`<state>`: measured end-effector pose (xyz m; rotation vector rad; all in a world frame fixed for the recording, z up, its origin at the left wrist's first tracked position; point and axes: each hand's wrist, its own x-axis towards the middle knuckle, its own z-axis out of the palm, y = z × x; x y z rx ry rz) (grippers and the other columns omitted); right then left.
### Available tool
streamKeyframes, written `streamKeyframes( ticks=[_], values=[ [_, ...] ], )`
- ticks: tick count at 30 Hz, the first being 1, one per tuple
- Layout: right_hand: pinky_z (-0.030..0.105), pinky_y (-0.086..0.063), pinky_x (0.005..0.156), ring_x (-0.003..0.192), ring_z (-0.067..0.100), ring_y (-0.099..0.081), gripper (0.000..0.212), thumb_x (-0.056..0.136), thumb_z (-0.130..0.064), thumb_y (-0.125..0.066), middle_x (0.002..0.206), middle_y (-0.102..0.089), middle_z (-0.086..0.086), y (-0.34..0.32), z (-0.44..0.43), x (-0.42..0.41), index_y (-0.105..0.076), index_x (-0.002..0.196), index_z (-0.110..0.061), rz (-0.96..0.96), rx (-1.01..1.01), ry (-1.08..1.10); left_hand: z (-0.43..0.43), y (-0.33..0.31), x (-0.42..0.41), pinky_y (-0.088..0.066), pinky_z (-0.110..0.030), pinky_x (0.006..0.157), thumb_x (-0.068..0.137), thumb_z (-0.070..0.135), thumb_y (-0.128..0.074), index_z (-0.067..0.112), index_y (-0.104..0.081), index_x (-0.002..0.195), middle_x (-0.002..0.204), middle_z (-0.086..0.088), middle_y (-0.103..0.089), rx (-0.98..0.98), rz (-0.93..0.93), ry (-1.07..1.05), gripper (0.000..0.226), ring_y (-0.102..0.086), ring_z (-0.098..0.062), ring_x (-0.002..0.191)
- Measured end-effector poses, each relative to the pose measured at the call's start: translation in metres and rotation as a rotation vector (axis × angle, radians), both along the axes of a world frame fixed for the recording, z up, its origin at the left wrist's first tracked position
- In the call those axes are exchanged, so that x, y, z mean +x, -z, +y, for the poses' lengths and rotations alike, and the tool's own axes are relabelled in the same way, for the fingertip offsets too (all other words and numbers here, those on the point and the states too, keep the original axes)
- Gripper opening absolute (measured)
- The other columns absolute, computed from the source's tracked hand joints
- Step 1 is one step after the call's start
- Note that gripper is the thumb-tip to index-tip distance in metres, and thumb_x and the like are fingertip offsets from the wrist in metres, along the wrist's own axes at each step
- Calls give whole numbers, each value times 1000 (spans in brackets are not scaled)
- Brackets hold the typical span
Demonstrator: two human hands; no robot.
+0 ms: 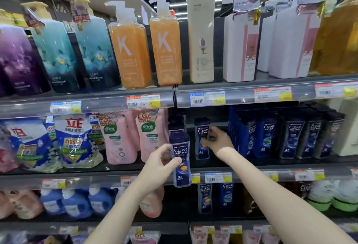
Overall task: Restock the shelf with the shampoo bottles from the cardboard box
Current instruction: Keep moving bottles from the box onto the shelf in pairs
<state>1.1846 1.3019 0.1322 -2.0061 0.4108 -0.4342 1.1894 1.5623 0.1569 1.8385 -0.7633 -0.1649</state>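
the left hand (158, 168) is nearest, raised in front of the shelf edge. its fingers and thumb are curled round a dark blue shampoo bottle (181, 152), gripping the lower half. the bottle is upright, label toward the camera, held in the air just ahead of the middle shelf (251, 175).

farther in, the right hand (219, 139) reaches over that shelf. its thumb lies across the front of a second shampoo bottle (201, 133) and its fingers wrap the bottle's right side. this bottle is upright in the gap on the middle shelf.

to the right of the gap stands a packed row of matching bottles (286, 137). to the left are pink bottles (149, 137), then blue-and-white refill pouches (75, 141).

above, on the top shelf (242, 92), stand two orange pump bottles (165, 50) among other tall pump bottles.
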Motion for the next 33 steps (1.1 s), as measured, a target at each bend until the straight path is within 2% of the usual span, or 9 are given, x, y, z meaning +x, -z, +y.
streamKeyframes(
  ticks=[2,5,8,12,16,20,26,29,33],
  values=[
    [34,-49,99,114,22,-63,60,88,-17,-76,119,-70,-1,7,-3,0,-53,142,-28,44,-74,-16,-1,3,0,-52,-27,101,101,11,-66,27,-66,125,121,14,-76,-4,-2,1,29,-70,-3,116],
    [27,-44,94,108,16,-61,55,92,-22,-73,108,-70,-7,13,-7,0,-53,142,-35,21,-102,-44,-2,6,0,-52,-27,101,101,11,-66,26,-66,126,122,13,-76,-1,4,2,29,-69,-4,117],
    [27,-43,96,107,12,-61,51,93,-22,-71,114,-73,-7,14,-9,3,-55,138,-39,-29,-140,-75,-3,7,1,-53,-25,99,101,10,-66,25,-66,125,122,12,-76,8,8,-4,28,-70,-4,116],
    [35,-47,103,107,9,-64,51,92,-21,-72,107,-72,-17,16,-16,13,-57,134,-45,-68,-110,-100,-3,5,-1,-50,-7,90,100,8,-65,27,-66,123,119,21,-75,15,-8,-14,30,-68,3,113],
    [43,-53,102,102,4,-65,46,92,-22,-74,101,-69,-22,17,-24,26,-58,125,-50,-82,-95,-102,-4,4,-2,-49,-4,86,100,5,-64,25,-66,122,117,25,-75,9,-7,-19,30,-68,7,110],
    [46,-57,97,110,11,-67,54,92,-24,-72,109,-72,-16,18,-31,41,-53,118,-68,-104,-131,-121,-6,6,-3,-48,-5,87,100,5,-65,27,-66,121,117,25,-75,-9,-4,-24,31,-68,6,111],
    [36,-52,100,113,14,-65,50,93,-19,-71,114,-73,-8,20,-39,62,-56,137,-38,-103,-142,-108,-10,12,-6,-53,-12,88,100,3,-64,21,-66,123,119,17,-76,-25,34,-4,29,-70,0,112],
    [26,-45,90,108,15,-63,44,94,-17,-70,110,-71,-7,18,-41,67,-59,134,-31,-114,-155,-93,-13,12,-9,-54,-13,88,101,3,-63,20,-65,126,120,17,-76,-27,54,7,31,-70,0,113],
    [25,-42,86,106,15,-61,46,94,-17,-70,107,-68,-4,14,-41,71,-58,137,-30,-100,-136,-75,-16,10,-11,-56,-15,86,101,4,-63,21,-65,125,119,17,-76,-20,71,14,30,-71,0,113]
  ],
)
